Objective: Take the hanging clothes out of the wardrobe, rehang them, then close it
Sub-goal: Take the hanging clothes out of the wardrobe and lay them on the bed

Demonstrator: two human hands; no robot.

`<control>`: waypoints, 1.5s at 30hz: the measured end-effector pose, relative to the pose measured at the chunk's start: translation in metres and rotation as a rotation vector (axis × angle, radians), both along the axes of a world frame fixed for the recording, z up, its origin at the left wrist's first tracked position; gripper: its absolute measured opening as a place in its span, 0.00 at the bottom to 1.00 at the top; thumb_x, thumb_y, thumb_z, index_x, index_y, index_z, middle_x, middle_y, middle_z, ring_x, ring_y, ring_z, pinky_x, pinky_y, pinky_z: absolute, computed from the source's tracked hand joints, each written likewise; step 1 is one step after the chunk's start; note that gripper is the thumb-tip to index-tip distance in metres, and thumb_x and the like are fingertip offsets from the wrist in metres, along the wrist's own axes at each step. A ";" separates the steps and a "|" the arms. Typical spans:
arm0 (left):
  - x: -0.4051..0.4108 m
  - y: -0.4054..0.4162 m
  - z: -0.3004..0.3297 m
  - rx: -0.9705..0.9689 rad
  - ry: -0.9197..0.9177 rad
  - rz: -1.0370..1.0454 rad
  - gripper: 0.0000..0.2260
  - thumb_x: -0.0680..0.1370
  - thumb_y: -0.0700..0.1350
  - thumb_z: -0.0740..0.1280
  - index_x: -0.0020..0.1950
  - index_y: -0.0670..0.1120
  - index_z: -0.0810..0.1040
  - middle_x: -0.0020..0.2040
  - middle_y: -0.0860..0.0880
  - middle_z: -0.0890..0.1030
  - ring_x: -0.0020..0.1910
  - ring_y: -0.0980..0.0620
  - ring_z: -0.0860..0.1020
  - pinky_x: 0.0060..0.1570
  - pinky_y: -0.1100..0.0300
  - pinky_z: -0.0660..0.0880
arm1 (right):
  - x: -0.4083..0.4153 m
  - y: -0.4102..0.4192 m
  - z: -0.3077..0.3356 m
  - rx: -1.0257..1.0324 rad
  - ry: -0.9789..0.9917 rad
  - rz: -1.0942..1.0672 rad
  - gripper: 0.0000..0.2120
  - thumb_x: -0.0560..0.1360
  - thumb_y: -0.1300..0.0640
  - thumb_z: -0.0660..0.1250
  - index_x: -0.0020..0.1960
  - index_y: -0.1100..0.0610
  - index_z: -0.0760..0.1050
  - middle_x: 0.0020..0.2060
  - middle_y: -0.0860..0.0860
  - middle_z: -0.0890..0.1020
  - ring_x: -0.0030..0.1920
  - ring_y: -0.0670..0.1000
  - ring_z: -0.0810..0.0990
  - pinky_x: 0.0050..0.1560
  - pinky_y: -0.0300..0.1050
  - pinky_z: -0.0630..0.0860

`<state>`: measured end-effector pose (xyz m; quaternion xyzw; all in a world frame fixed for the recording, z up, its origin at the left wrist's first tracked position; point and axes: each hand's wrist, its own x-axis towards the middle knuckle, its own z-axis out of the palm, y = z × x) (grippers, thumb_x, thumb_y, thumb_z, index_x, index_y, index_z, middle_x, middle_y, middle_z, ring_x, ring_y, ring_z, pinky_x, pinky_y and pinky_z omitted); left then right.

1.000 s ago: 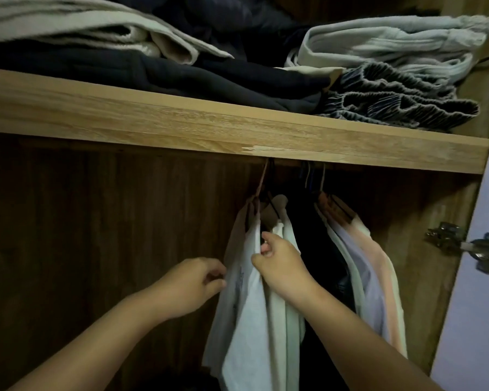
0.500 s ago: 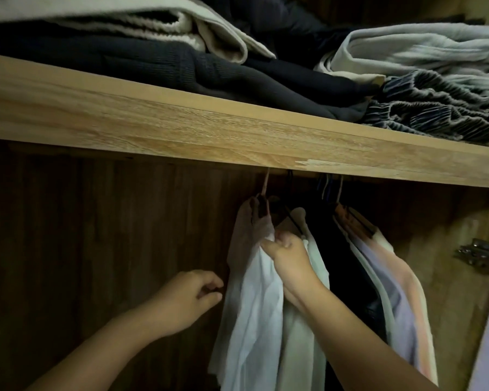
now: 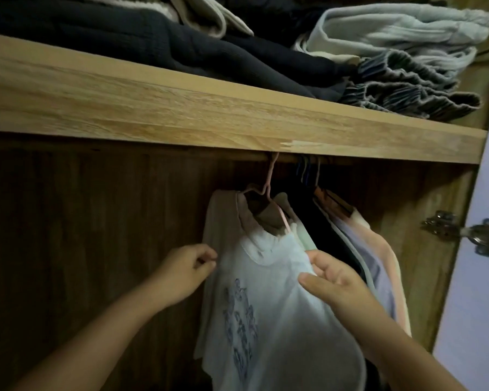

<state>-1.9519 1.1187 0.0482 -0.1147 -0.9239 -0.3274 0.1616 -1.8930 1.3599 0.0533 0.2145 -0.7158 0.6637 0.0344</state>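
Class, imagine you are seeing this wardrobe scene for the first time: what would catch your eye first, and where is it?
First, the white printed shirt on a pink hanger, low in the middle, with the left hand at its left edge and the right hand pinching its right shoulder. Next, the wooden shelf across the top, piled with folded clothes.

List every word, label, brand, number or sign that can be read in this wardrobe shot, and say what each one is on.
Nothing here can be read as text.
White T-shirt on the pink hanger: a bluish printed design on the front, too blurred and creased to tell whether it is lettering or a picture.
Folded clothes on the shelf, the other hanging garments and the door hinge: no labels or marks visible.
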 end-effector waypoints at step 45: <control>0.264 0.442 -0.046 0.153 0.383 -1.011 0.13 0.68 0.55 0.62 0.30 0.47 0.73 0.30 0.51 0.74 0.33 0.58 0.72 0.32 0.62 0.62 | 0.541 0.297 -0.053 0.754 -0.064 -1.748 0.14 0.70 0.51 0.71 0.28 0.50 0.72 0.28 0.41 0.76 0.31 0.44 0.73 0.30 0.35 0.65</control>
